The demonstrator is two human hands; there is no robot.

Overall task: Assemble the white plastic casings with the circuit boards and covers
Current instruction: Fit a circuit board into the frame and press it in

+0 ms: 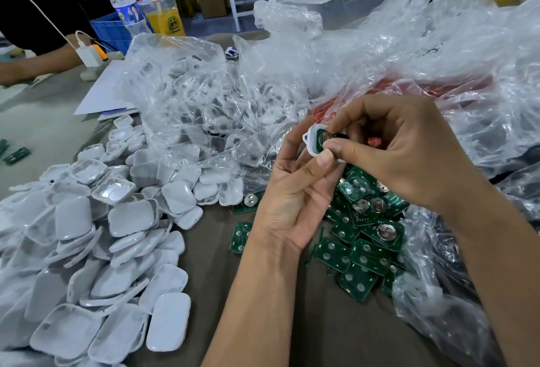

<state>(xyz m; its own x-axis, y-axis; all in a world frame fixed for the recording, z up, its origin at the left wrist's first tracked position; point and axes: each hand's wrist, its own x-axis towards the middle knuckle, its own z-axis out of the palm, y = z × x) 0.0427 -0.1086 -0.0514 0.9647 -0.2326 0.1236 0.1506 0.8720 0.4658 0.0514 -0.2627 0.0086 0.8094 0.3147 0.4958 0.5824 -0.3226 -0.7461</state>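
While the left hand (295, 191) cradles a white casing (314, 141) above the pile of green circuit boards (365, 238), its fingers pinching the rim, the right hand (403, 147) pinches a board seated inside. Rounded and open-faced, the casing's long axis tilts up-left, loop end uppermost.

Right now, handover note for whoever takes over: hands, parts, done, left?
Left hand grips a white casing from below. Right hand pinches a green circuit board into it; not visibly seated.
Loose casings and covers heaped at left, more in the clear bag. Spare boards piled under the hands.
Done: board going in.
Left: seat it, add a cover, repeat.
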